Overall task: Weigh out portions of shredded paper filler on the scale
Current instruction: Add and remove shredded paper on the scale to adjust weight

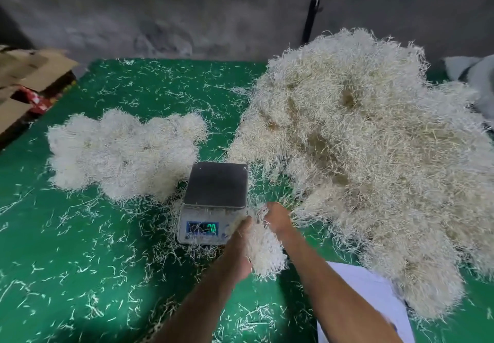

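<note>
Item: shredded paper clump (263,252), pressed between my left hand (242,252) and right hand (278,217), palms cupping it; scale (215,198) pan bare, just ahead-left, nearer my left hand

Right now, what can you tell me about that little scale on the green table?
The scale is a small pale box with a dark, flat, square platform on top, bare of filler. Its front display glows with green digits, too blurred to read. It sits upright on the green table, loose shreds around its base, between two paper heaps. The left hand, holding a clump, is right beside its front corner.
</note>
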Motion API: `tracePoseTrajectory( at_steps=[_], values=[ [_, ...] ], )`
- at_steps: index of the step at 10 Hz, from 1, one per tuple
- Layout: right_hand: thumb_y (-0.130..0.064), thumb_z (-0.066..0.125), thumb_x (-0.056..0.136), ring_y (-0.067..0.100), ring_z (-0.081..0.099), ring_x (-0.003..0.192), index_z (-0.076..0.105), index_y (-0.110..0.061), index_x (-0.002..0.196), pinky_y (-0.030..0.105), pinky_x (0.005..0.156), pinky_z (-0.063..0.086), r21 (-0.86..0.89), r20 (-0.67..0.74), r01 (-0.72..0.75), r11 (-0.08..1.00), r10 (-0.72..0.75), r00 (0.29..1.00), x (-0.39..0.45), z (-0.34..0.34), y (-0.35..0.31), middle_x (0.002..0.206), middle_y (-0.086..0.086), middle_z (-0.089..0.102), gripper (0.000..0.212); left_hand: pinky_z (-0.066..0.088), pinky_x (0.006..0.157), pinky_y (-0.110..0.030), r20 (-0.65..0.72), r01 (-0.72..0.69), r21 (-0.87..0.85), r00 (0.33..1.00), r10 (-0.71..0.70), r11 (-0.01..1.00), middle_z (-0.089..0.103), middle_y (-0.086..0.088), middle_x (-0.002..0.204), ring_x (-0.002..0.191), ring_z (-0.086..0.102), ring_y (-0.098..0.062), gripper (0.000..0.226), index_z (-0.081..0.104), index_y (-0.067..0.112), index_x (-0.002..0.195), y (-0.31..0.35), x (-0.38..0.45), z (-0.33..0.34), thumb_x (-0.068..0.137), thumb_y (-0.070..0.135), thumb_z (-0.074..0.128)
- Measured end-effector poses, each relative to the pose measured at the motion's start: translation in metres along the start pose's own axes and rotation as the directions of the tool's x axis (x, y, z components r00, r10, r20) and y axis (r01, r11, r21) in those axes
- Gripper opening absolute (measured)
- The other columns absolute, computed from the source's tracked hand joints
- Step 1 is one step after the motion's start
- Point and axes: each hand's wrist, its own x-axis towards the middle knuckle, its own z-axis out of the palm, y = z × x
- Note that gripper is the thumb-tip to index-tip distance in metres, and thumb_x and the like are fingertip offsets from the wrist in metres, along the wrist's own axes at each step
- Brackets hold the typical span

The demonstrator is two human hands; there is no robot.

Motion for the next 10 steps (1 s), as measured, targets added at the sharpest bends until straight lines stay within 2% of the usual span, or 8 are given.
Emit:
tracePoseTrajectory(
  at_steps=[2,3,4,6,7,8,9,10],
  values=[
    [0.015,0.052,0.086,0.033,0.058,0.125,0.041,-0.014,0.152,0.019,0.078,0.054,0.208,0.175,0.141,0.968,-0.179,0.968,-0.032,-0.040,0.033,0.133,0.008,0.054,0.073,0.050,0.063,-0.033,-0.108,0.105,0.015,0.989,-0.103,0.994,0.062,-0.010,0.095,0.082,0.061,-0.026,0.038,0.059,0.009,0.120,-0.004,0.028,0.025,0.101,0.041,0.052],
    [-0.006,0.070,0.087,0.020,0.062,0.110,0.045,-0.022,0.148,0.031,0.092,0.057,0.015,-0.032,0.124,0.992,-0.124,0.992,-0.016,-0.079,0.061,0.146,0.009,0.048,0.067,0.049,0.060,-0.030,-0.211,0.117,0.055,0.972,-0.103,0.992,0.061,-0.006,0.123,0.112,0.061,-0.028,0.034,0.056,0.024,0.126,-0.013,0.029,0.024,0.105,0.045,0.041],
    [-0.016,0.065,0.096,0.031,0.046,0.134,0.050,-0.022,0.143,0.050,0.101,0.054,-0.356,-0.250,-0.055,0.933,-0.039,0.967,-0.007,-0.079,0.098,0.154,0.013,0.039,0.050,0.053,0.055,-0.021,-0.150,0.030,0.329,0.989,0.020,0.944,0.032,-0.016,0.158,0.126,0.046,-0.021,0.067,0.030,0.036,0.150,-0.045,0.048,-0.006,0.096,0.009,0.059],
    [-0.008,0.064,0.094,0.017,0.069,0.090,0.063,-0.009,0.135,0.027,0.083,0.060,0.110,-0.151,0.100,0.989,-0.083,0.985,-0.036,-0.021,0.069,0.135,0.013,0.062,0.040,0.057,0.095,-0.049,-0.100,0.099,0.160,0.991,-0.084,0.982,0.047,-0.017,0.144,0.118,0.060,-0.029,0.071,0.033,0.039,0.149,-0.040,0.050,0.014,0.093,0.008,0.065],
    [-0.020,0.062,0.092,0.016,0.068,0.072,0.068,-0.013,0.125,0.040,0.075,0.060,0.289,-0.114,0.230,0.929,-0.205,0.972,-0.048,-0.006,0.039,0.112,0.008,0.069,0.034,0.045,0.109,-0.050,0.058,-0.021,0.108,0.998,0.015,0.994,0.057,-0.023,0.139,0.132,0.054,-0.035,0.061,0.048,0.015,0.146,-0.025,0.047,0.023,0.100,0.054,0.050],
    [-0.029,0.063,0.097,0.009,0.046,0.042,0.072,-0.015,0.114,0.025,0.043,0.039,0.572,-0.114,0.143,0.807,-0.094,0.989,-0.049,-0.020,0.048,0.065,-0.012,0.061,0.024,0.038,0.107,-0.033,0.087,-0.164,0.356,0.986,0.142,0.920,0.056,0.005,0.134,0.125,0.054,-0.015,0.066,0.053,0.016,0.139,-0.008,0.039,0.016,0.092,0.062,0.051],
    [-0.021,0.064,0.097,0.013,0.033,0.039,0.067,-0.021,0.066,0.026,0.044,0.032,0.703,-0.255,0.212,0.679,-0.037,0.966,-0.046,-0.024,0.050,0.048,-0.006,0.044,0.031,0.040,0.083,-0.030,0.137,-0.206,0.436,0.977,0.162,0.876,0.055,0.006,0.103,0.094,0.051,-0.008,0.063,0.061,0.012,0.119,0.007,0.042,0.019,0.085,0.063,0.052],
    [-0.016,0.062,0.098,0.009,0.039,0.044,0.067,-0.023,0.068,0.027,0.042,0.035,0.794,-0.318,0.228,0.564,0.066,0.946,-0.040,-0.025,0.038,0.058,-0.007,0.055,0.030,0.044,0.081,-0.035,-0.054,-0.123,0.376,0.987,0.154,0.919,0.054,0.003,0.092,0.086,0.051,-0.016,0.028,0.064,0.019,0.101,0.024,0.044,0.023,0.097,0.045,0.055]
  ],
)
